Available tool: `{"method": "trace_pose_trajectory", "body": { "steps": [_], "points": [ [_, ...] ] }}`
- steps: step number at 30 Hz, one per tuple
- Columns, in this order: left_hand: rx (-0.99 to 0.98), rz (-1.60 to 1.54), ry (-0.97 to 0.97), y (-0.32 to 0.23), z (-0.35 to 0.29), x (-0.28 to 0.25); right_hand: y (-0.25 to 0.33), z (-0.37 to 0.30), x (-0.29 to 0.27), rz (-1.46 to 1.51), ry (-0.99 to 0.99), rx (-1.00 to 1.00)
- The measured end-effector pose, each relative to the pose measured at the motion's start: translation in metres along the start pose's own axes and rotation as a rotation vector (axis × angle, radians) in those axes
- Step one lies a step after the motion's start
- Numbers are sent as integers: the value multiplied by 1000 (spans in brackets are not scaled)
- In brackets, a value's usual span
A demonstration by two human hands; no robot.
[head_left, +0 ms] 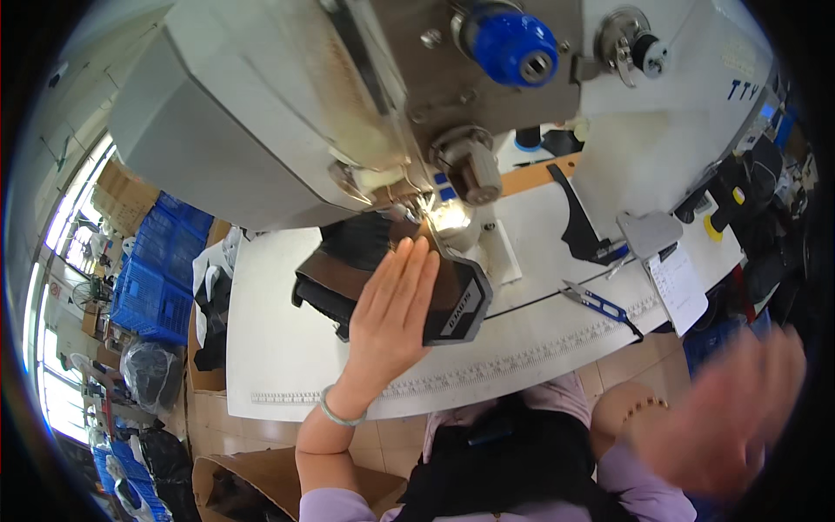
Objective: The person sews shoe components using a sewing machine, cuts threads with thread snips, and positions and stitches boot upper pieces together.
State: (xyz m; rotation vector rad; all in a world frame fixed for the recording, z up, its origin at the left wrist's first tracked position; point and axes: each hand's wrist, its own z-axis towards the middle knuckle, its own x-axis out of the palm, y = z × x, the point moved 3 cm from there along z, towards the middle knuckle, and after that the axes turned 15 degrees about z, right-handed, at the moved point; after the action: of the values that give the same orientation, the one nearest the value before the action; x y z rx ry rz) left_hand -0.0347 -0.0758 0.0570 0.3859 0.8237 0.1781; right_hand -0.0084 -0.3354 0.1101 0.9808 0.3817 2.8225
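A brown and black sewn piece (448, 291), stiff-looking with a pale label on its edge, lies under the lit needle area of a large grey sewing machine (252, 113). My left hand (396, 296) rests flat on top of it, fingers stretched out side by side and pointing toward the needle. Part of the piece is hidden under that hand and the machine head. Off the table's right front edge is my right hand (722, 418), raised and smeared by motion. It is apart from the piece, and its finger pose is unclear.
Blue-handled thread snips (600, 304) lie on the white table (278, 348), right of the piece. Farther right are a black curved strip (574, 217), a grey metal lever plate (651, 235) and a paper sheet (678, 287). Blue crates (156, 283) stand left; a cardboard box (261, 478) sits below.
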Motion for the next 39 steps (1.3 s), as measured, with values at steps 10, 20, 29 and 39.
{"method": "trace_pose_trajectory", "body": {
  "steps": [10, 20, 29, 39],
  "points": [
    [79, -34, 52, 11, 6, -14, -165, 33, -70, -346, 87, 1145],
    [255, 152, 1, 20, 5, -16, -173, 10, -71, -343, -24, 950],
    [211, 133, -38, 22, 9, -10, -176, 11, -72, -319, -68, 932],
    [114, -26, -97, 26, 6, -2, -175, 16, -72, -428, 6, 908]
  ]
}}
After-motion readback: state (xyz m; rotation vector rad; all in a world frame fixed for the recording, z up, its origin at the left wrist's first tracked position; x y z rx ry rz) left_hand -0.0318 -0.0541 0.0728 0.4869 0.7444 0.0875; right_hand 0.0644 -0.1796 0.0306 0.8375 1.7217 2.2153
